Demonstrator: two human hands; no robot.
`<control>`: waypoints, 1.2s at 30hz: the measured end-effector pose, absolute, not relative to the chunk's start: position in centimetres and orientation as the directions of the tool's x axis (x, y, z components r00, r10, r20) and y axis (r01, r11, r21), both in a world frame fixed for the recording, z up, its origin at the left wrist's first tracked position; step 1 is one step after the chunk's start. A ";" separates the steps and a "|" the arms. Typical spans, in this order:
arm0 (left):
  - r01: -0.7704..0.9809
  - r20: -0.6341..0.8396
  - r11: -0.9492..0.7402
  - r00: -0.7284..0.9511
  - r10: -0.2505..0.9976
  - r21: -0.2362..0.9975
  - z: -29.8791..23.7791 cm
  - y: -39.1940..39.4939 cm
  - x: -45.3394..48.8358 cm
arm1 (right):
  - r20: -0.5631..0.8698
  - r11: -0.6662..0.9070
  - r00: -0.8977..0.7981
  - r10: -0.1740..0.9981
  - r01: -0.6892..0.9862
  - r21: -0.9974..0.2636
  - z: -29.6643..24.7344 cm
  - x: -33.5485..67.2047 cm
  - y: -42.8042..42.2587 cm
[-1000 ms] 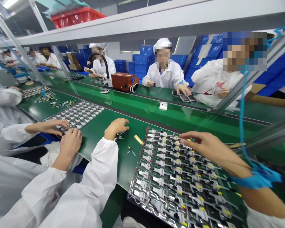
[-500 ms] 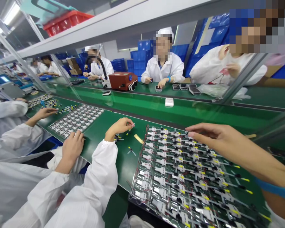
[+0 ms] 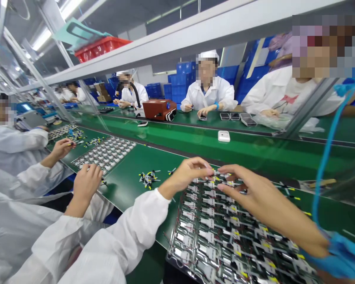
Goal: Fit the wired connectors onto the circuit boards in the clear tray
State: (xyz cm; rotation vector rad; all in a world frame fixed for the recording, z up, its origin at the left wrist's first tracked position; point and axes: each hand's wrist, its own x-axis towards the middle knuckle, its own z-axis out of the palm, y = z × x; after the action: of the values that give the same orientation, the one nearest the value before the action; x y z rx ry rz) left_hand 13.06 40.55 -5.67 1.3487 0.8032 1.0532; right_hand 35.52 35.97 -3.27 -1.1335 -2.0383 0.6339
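Note:
My left hand (image 3: 192, 173), in a white sleeve, is over the far left part of a clear plastic tray (image 3: 173, 240). Its thumb and fingers pinch a small yellow-tipped part, mostly hidden at the fingertips. Just to the right hovers my right hand (image 3: 248, 189), a blue band on its wrist, thumb and fingers apart with nothing seen between them. Rows of small white pieces (image 3: 207, 236) with red wires fill the tray, many with black, grey and yellow-tipped parts across them. A pile of such yellow-tipped parts (image 3: 149, 179) lies left of the tray, with a loose one (image 3: 171, 171) nearby.
A co-worker's hands (image 3: 87, 185) are at the left, near another tray (image 3: 106, 154) of white pieces. Across the bench sit other people in white coats. A white case (image 3: 224, 136) lies on the green strip, a red-brown machine (image 3: 159, 109) beyond. A blue cord (image 3: 325, 157) hangs at right.
My left hand has moved right, from beside the pile to over the tray, carrying the small part. My right hand now sits closer to it, and the view has shifted slightly.

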 end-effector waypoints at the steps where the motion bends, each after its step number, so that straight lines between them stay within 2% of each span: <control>1: -0.171 0.095 -0.032 0.376 0.922 0.985 -6.3 40.1 14.2 | 0.339 0.502 -0.381 0.860 0.512 -0.697 -3.5 34.9 36.0; 4: -0.228 0.020 0.071 0.376 0.926 0.971 -7.6 39.6 15.6 | 0.306 0.492 -0.402 0.863 0.530 -0.691 -3.9 34.0 36.3; 6: -0.197 0.018 0.062 0.381 0.924 0.978 -7.5 39.8 15.0 | 0.294 0.482 -0.399 0.869 0.541 -0.689 -3.8 34.2 36.3; 14: 0.087 0.144 -0.215 0.499 0.854 0.973 -4.8 40.8 10.6 | 0.218 0.462 -0.431 0.875 0.617 -0.636 -3.7 34.4 36.4; 16: 0.265 0.191 -0.358 0.497 0.847 0.895 -4.8 41.3 9.4 | 0.197 0.448 -0.430 0.881 0.627 -0.637 -4.2 34.5 36.9; 18: 0.473 0.199 -0.503 0.554 0.808 0.723 -5.3 41.9 8.4 | 0.189 0.440 -0.424 0.886 0.636 -0.634 -4.9 34.7 37.4; 20: 0.572 0.122 -0.613 0.670 0.732 0.545 -6.0 42.5 7.7 | 0.179 0.433 -0.424 0.888 0.641 -0.634 -5.6 35.1 37.8; 23: 0.552 0.001 -0.737 0.800 0.600 0.390 -7.1 42.7 7.5 | 0.164 0.424 -0.426 0.890 0.638 -0.643 -6.2 35.5 37.9; 25: 0.545 -0.029 -0.780 0.825 0.565 0.307 -7.5 42.5 7.8 | 0.143 0.419 -0.437 0.888 0.642 -0.642 -6.3 35.6 37.8; 31: 0.577 -0.038 -0.802 0.815 0.579 0.156 -7.4 41.7 8.3 | 0.047 0.400 -0.465 0.884 0.699 -0.593 -5.7 35.1 38.1; 36: 0.604 -0.007 -0.788 0.794 0.608 0.117 -7.1 40.7 8.5 | 0.038 0.441 -0.497 0.867 0.731 -0.521 -6.7 32.8 39.2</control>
State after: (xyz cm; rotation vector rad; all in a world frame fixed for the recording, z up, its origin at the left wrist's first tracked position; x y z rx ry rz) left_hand 8.51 40.68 -7.14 2.8671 0.9723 0.0475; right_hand 32.75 39.17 -6.70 -1.3726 -2.3976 0.6465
